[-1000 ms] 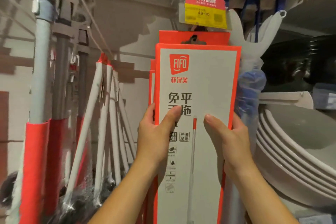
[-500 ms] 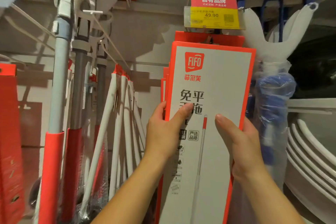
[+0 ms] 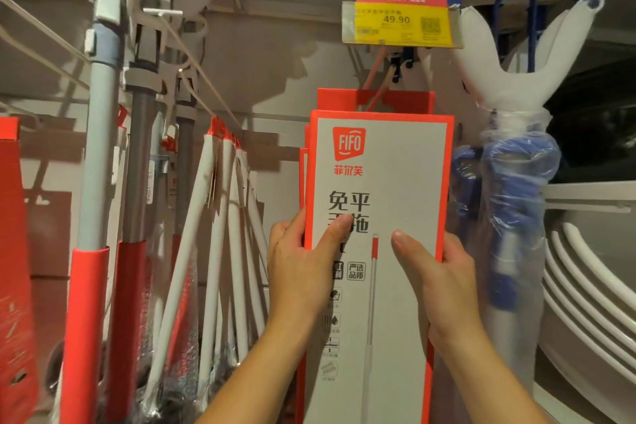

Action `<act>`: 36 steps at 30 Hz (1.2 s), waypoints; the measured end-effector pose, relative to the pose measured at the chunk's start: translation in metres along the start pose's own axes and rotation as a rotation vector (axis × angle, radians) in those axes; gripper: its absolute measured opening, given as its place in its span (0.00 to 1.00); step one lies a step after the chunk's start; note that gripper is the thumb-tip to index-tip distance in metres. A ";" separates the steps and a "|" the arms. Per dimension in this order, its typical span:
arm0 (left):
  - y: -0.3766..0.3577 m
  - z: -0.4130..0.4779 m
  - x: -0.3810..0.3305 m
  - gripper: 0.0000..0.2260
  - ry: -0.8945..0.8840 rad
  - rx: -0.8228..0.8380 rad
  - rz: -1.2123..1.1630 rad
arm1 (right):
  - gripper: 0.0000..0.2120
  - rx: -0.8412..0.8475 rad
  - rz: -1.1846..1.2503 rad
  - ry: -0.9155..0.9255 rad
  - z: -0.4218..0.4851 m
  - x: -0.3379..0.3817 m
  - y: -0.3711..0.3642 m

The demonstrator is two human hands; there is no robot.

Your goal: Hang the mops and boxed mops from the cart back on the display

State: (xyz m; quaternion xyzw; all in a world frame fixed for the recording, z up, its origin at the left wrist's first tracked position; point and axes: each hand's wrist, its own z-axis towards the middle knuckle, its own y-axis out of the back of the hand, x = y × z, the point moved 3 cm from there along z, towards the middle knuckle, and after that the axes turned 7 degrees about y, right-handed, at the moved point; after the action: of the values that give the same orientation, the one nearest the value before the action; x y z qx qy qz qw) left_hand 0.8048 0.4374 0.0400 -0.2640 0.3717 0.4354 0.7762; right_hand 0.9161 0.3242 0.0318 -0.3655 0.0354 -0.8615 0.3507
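Observation:
A tall white boxed mop (image 3: 389, 169) with an orange border and a FIFO logo stands upright in the middle of the head view. My left hand (image 3: 303, 268) grips its left edge, thumb across the front. My right hand (image 3: 437, 279) grips its right edge, thumb on the front too. Behind it hang more boxed mops (image 3: 375, 100) of the same kind from a red display hook (image 3: 377, 74). The hook sits under a yellow 49.90 price tag (image 3: 399, 26). The top of my box is below the hook.
White-handled mops (image 3: 220, 217) lean in a bundle at the left, beside grey and red poles (image 3: 99, 182). A plastic-wrapped blue and white mop (image 3: 512, 182) hangs close at the right. White curved basins (image 3: 592, 286) are stacked at the far right. Another red box (image 3: 13, 251) is at the far left.
The boxed mop has sunk lower relative to the price tag and hook, which now show clear above it. Both hands keep the same grip on its edges.

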 end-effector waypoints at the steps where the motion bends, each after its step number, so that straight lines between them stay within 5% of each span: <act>1: 0.000 0.000 0.000 0.07 0.001 -0.002 0.005 | 0.16 -0.002 -0.016 0.016 0.001 -0.001 -0.001; 8: -0.011 -0.020 0.006 0.03 0.013 -0.018 0.039 | 0.19 0.030 -0.103 0.046 -0.008 -0.007 0.017; 14: -0.011 -0.012 0.011 0.25 -0.027 -0.020 0.007 | 0.17 0.035 -0.147 0.018 -0.004 -0.009 0.017; 21: -0.007 -0.025 0.009 0.17 0.001 0.080 -0.055 | 0.11 0.064 -0.194 0.000 -0.009 -0.008 0.020; 26: 0.001 -0.037 0.009 0.15 -0.005 0.134 -0.022 | 0.31 0.109 -0.334 0.017 -0.018 -0.003 0.019; 30: 0.012 -0.046 0.013 0.17 0.035 0.170 0.036 | 0.20 0.126 -0.444 0.047 -0.027 0.010 0.020; 36: 0.039 -0.066 0.012 0.24 0.059 0.282 0.202 | 0.23 0.159 -0.662 0.005 -0.052 0.027 0.020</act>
State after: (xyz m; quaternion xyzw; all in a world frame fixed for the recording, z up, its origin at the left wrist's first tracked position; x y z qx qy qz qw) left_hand 0.7519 0.4130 -0.0118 -0.1265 0.4764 0.4468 0.7466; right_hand 0.8801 0.2818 0.0037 -0.3268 -0.1517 -0.9295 0.0792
